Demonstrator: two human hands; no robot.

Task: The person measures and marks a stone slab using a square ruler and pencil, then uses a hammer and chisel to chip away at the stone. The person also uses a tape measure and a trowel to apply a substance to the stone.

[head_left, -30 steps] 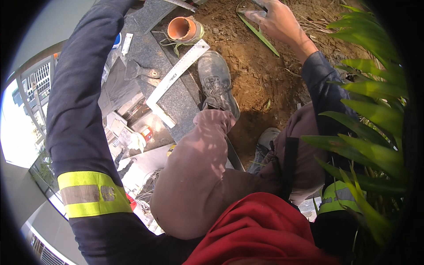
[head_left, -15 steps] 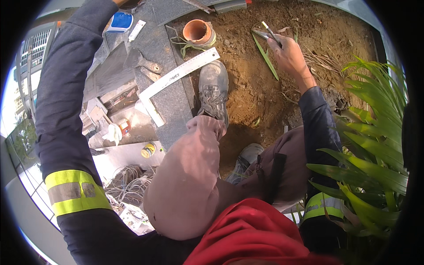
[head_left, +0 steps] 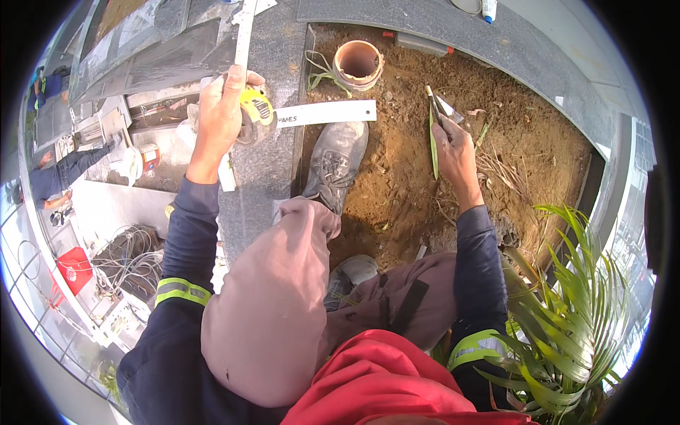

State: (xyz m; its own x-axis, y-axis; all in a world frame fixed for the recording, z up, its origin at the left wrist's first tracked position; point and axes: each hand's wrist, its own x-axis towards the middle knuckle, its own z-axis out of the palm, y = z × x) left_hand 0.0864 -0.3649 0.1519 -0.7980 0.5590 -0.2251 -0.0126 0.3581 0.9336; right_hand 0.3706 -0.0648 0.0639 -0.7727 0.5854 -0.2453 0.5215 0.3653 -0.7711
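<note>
My left hand (head_left: 221,117) is closed around a yellow and black tape measure (head_left: 256,106). A pale narrow strip (head_left: 244,35), which looks like its blade, runs up from the hand. Below lies a white L-shaped square (head_left: 326,112) on the grey stone slab (head_left: 265,170), its corner hidden by my left hand. The square's long leg reaches over the soil just beyond my boot (head_left: 334,163). Over the soil, my right hand (head_left: 457,159) grips a dark pencil-like stick (head_left: 430,93) with a pale tip. A flat pale blade (head_left: 448,110) also sticks out from these fingers.
An orange clay pipe (head_left: 358,64) stands upright in the brown soil (head_left: 397,156). A palm plant (head_left: 581,312) grows at lower right. At left are a bucket (head_left: 149,157), tangled cables (head_left: 131,262), a red container (head_left: 73,270) and another person's legs (head_left: 78,166).
My left hand has come down from the top edge to the square, with the tape measure now in view. The right hand still holds its tools. The view has shifted.
</note>
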